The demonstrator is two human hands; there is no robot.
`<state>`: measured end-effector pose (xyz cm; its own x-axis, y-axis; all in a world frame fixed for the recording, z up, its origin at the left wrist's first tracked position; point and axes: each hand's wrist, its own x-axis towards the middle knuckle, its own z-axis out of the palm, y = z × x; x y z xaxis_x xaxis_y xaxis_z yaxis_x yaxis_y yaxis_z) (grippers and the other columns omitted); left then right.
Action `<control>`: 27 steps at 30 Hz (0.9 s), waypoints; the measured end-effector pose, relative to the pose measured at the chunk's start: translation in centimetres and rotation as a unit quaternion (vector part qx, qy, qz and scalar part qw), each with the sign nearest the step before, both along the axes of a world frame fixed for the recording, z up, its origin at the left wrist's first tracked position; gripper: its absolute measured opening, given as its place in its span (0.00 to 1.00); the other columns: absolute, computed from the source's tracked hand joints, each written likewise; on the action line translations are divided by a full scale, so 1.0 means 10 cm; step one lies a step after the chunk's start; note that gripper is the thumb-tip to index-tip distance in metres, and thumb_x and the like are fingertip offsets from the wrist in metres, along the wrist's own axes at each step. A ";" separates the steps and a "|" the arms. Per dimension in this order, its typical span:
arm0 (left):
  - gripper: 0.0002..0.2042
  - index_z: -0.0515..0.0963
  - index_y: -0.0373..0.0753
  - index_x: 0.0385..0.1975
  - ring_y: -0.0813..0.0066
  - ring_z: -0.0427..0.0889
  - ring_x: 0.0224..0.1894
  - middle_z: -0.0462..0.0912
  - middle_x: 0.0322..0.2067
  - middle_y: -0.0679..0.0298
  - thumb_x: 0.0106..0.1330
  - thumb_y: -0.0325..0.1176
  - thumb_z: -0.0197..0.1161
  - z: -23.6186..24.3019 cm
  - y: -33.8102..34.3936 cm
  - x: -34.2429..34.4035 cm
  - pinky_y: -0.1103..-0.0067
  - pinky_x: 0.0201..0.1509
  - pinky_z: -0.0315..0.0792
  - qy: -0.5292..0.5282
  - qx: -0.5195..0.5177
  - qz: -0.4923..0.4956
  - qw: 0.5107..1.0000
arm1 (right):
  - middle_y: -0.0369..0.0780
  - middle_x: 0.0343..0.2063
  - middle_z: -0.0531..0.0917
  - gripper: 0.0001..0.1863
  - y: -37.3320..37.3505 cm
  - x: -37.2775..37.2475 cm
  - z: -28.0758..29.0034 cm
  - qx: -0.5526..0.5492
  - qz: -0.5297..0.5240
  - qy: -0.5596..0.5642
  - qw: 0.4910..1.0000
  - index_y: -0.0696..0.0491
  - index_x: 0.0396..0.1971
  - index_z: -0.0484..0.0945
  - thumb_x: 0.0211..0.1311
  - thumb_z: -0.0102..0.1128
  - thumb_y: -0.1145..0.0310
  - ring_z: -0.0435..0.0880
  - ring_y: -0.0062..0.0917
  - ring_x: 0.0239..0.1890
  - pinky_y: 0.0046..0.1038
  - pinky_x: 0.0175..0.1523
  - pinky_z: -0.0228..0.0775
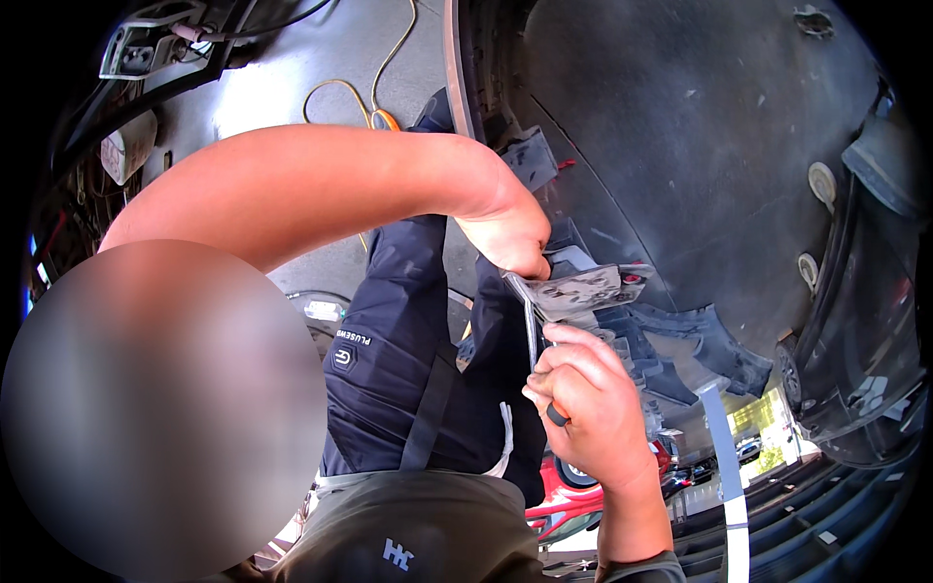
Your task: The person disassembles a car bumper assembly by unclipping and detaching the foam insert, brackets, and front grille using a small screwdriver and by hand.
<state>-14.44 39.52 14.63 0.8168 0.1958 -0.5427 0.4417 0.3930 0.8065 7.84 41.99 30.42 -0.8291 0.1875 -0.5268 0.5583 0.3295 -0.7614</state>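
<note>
- The right hand (595, 413) is curled, thumb and fingertips seemingly pinching the lower end of a narrow edge on the worn grey panel (583, 290); a dark ring (557, 414) sits on one finger.
- The left hand (507, 236) bends down at the panel's upper edge, its fingers mostly hidden — whether they grip or only rest there, I cannot tell.
- The panel itself lies between both hands, just beyond the dark trousers (389, 291), its broad face scuffed and smeared.
- It looks thin, stiff and fairly light — plastic or metal is unclear. The smears may make the face slick and the narrow edges could be sharp or brittle, so opposite edges seem the better hold.
- Farther out, a dark curved trim piece (734, 355) shows to the right, a red car (556, 494) below, and an orange cord (386, 120) toward the top.
</note>
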 end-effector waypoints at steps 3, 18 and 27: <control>0.27 0.85 0.27 0.41 0.45 0.83 0.43 0.87 0.39 0.39 0.78 0.48 0.46 0.01 -0.01 -0.01 0.58 0.53 0.75 0.004 0.003 -0.001 1.000 | 0.40 0.37 0.86 0.12 -0.04 0.08 0.02 -0.007 0.000 -0.010 1.000 0.56 0.31 0.83 0.48 0.80 0.80 0.89 0.45 0.53 0.43 0.57 0.82; 0.24 0.81 0.24 0.34 0.47 0.80 0.36 0.84 0.31 0.40 0.78 0.43 0.48 -0.11 -0.06 0.06 0.59 0.48 0.74 -0.020 -0.009 0.014 1.000 | 0.38 0.40 0.86 0.11 -0.13 0.44 0.17 0.001 -0.033 -0.032 0.999 0.53 0.33 0.83 0.51 0.77 0.79 0.88 0.41 0.54 0.42 0.56 0.81; 0.27 0.86 0.31 0.50 0.47 0.82 0.51 0.88 0.46 0.44 0.80 0.49 0.45 -0.10 0.01 0.06 0.59 0.61 0.73 -0.005 -0.039 -0.065 0.997 | 0.38 0.40 0.86 0.14 -0.13 0.60 0.21 -0.018 -0.046 -0.031 0.998 0.54 0.32 0.82 0.47 0.79 0.81 0.89 0.41 0.52 0.41 0.55 0.82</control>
<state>-13.89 39.63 13.62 0.8379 0.0458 -0.5438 0.4852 0.3938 0.7807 13.82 40.72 32.52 -0.7743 0.2412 -0.5850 0.6319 0.2468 -0.7347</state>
